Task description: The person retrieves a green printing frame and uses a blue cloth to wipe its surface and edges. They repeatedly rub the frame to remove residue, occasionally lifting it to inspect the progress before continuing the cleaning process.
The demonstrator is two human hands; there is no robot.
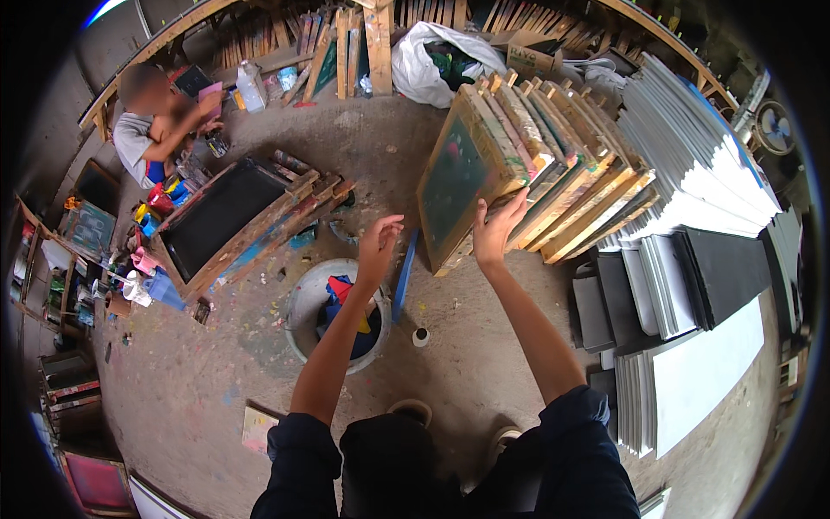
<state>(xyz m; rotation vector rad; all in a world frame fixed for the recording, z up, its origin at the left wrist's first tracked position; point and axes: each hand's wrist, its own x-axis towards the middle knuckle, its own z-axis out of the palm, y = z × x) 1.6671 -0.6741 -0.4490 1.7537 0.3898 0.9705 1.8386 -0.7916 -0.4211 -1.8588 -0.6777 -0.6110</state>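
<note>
A row of wooden screen-printing frames leans in the middle right, the nearest with dark green mesh. My right hand is at that frame's near edge, thumb and fingers apart; whether it touches the wood I cannot tell. My left hand hangs empty to the left of the frame, fingers loosely bent and apart. Below it stands a round whitish tub with red, blue and yellow cloths in it, partly hidden by my left forearm. A blue strip stands between tub and frame.
A dark-meshed frame lies at left by paint containers. A person sits beyond, pink item in hand. White sheet stacks and black and white boards line the right. A small white bottle stands near my feet.
</note>
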